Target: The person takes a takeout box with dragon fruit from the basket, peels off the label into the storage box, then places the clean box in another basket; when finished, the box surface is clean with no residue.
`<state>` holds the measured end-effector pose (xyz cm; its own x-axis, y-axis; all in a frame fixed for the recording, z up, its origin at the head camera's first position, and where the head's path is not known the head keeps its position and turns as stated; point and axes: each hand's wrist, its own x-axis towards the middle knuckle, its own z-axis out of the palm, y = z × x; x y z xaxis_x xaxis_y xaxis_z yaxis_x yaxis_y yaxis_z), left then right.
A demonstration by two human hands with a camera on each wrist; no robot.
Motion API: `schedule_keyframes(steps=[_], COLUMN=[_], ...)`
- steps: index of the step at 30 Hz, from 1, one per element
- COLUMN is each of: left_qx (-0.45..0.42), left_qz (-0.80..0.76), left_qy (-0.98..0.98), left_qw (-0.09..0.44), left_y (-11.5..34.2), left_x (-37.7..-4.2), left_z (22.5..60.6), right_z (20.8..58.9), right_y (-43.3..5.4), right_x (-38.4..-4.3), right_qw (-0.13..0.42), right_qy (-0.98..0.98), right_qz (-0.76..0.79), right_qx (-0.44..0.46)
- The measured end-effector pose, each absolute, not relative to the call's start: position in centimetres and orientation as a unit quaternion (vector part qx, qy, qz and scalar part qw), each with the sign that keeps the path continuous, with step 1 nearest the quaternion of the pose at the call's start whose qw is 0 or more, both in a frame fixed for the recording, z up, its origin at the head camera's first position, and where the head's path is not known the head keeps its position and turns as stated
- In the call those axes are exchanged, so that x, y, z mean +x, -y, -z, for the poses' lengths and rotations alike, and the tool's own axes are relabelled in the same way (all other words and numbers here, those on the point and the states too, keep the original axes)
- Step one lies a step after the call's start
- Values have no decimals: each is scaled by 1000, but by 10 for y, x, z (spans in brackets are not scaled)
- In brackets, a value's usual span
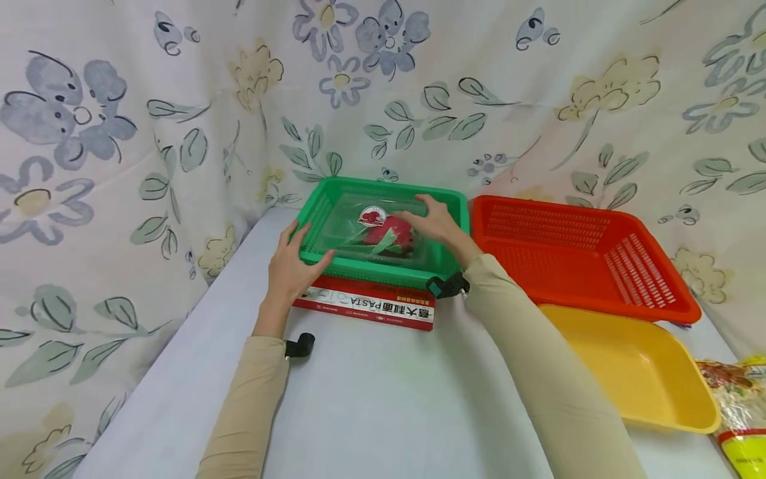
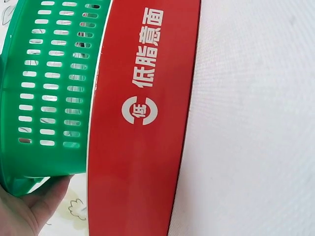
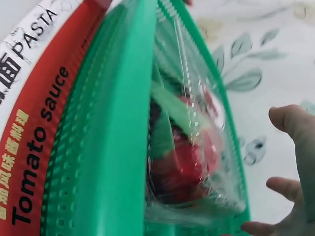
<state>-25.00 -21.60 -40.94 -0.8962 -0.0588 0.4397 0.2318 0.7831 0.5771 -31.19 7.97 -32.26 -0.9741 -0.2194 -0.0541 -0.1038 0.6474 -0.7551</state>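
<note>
In the head view, a green plastic basket point(image 1: 383, 271) holds a clear plastic package point(image 1: 342, 233) with a round red-and-white sticker. Inside the package is a red dragon fruit point(image 1: 387, 233) with green scales. My left hand point(image 1: 291, 269) is at the basket's left front corner, thumb over the front rim, fingers spread along the left side. The left wrist view has those fingers point(image 2: 51, 196) against the basket's end below the rim. Spread fingers mark my right hand point(image 1: 439, 226), above the basket's right part and holding nothing; the right wrist view has its fingers point(image 3: 290, 123) apart from the package.
A red pasta box point(image 1: 365, 309) lies along the basket's front side. To the right stand a red basket point(image 1: 538, 279) and a yellow tray point(image 1: 634, 366). A printed food packet point(image 1: 739, 412) lies at the far right. Floral cloth point(image 1: 383, 100) hangs behind.
</note>
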Motion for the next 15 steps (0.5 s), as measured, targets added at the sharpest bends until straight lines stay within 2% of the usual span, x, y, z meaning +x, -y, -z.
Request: schedule_keyframes(steps=[6, 15], left_qx=[-48, -47], left_qz=[322, 327], left_qy=[920, 916], left_qw=[219, 230], left_y=[217, 219], left_x=[-251, -252], left_z=[410, 411], right_z=[334, 353], right_y=[-82, -74], right_x=[-328, -333], right_qw=[147, 191], right_qy=[-866, -798], right_qz=[477, 570], right_qx=[-20, 50])
